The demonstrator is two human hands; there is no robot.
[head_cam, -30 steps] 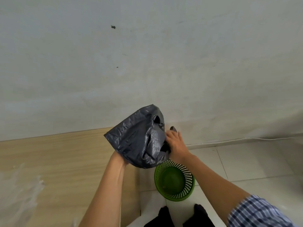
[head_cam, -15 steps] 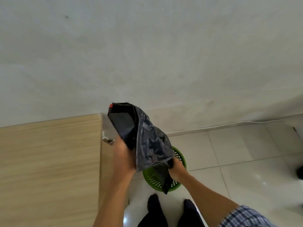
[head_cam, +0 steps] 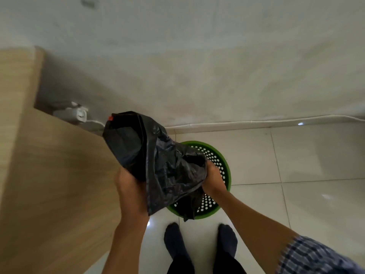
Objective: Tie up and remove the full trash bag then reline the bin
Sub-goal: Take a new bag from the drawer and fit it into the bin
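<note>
Both hands held a black trash bag (head_cam: 166, 165) above the green perforated bin (head_cam: 221, 161) on the tiled floor (head_cam: 296, 194). The left hand (head_cam: 131, 191) gripped its left edge; the right hand (head_cam: 213, 179) seemed to clutch bunched plastic, fingers hidden.

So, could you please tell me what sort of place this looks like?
Probably an indoor room corner, perhaps a home or office: glossy white floor tiles, a plain white wall, a light wooden desk and a small green perforated plastic bin on the floor.
</note>
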